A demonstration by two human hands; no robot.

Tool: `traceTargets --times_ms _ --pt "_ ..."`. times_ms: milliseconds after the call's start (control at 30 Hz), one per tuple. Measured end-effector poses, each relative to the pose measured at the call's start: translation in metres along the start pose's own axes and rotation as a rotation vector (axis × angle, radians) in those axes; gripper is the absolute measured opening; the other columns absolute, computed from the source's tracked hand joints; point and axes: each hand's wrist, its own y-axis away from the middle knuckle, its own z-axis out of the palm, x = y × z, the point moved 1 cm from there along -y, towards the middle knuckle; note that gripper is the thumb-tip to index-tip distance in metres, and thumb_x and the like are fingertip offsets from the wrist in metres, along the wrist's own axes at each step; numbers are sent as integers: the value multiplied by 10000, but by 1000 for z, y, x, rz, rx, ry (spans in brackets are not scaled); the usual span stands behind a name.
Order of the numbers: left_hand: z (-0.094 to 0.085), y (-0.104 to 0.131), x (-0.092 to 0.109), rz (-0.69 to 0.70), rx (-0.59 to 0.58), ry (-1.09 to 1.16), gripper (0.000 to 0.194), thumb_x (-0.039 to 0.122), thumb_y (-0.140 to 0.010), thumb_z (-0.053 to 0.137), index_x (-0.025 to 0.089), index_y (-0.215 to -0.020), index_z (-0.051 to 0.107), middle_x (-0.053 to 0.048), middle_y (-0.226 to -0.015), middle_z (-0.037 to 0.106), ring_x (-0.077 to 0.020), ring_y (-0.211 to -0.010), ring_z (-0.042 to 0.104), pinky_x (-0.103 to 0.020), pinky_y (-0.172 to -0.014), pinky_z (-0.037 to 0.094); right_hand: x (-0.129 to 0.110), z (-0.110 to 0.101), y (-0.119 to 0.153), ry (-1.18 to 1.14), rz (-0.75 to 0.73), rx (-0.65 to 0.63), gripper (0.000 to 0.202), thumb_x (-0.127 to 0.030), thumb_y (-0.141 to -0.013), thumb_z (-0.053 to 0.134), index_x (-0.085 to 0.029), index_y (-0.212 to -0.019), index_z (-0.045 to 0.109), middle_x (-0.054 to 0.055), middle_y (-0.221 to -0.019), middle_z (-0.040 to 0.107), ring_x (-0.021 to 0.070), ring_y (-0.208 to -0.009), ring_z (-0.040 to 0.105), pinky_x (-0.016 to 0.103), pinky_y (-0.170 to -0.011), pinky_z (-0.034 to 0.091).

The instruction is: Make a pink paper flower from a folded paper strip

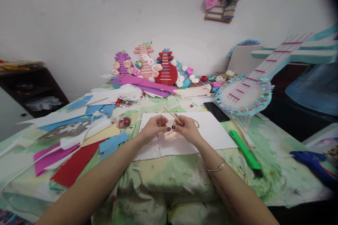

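Observation:
Both my hands meet over a white board (211,133) on the table. Between them is a small cream paper piece (171,135), folded or ruffled like a flower. My left hand (153,128) pinches its left side, the thumb pressed on it. My right hand (188,128) pinches the other side, and a thin wooden stick (173,115) is also held in its fingers, pointing up to the left. The two thumbs nearly touch. Part of the paper is hidden behind my fingers.
A green utility knife (245,153) and a black phone (216,111) lie to the right. At left are red paper (76,165), blue paper pieces (113,144) and a white cord (34,161). Several paper lutes (166,72) stand along the wall; a larger one (244,93) leans at right.

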Motion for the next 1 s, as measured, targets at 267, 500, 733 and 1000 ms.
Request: traceTargets --times_ms 267,500,733,1000 --pt "5 1 0 -25 -64 61 297 210 -577 759 109 -789 577 -17 -693 624 -107 -606 576 -206 -572 416 -2 4 -1 -19 -47 -4 105 -269 -716 563 -169 -700 534 -21 -607 547 106 -577 481 201 -530 357" --pt "0 -3 -6 36 12 55 277 178 -538 764 113 -723 568 7 -659 606 -106 -599 574 -221 -603 439 0 3 1 -193 12 -151 332 -274 -618 688 -188 -895 526 -44 -610 568 84 -509 476 176 -476 343" --pt "0 -3 -4 6 -30 53 313 181 -549 757 105 -796 581 -22 -701 626 -123 -638 587 -237 -625 445 0 0 2 -200 19 -198 316 -246 -645 637 -193 -921 492 -73 -555 506 68 -470 431 159 -451 306" --pt "0 -1 -1 8 -44 -35 315 172 -549 750 95 -809 589 -26 -671 630 -122 -606 589 -234 -598 447 -2 1 4 -129 78 -198 357 -222 -620 619 -198 -946 474 -77 -558 502 76 -481 445 164 -451 315"
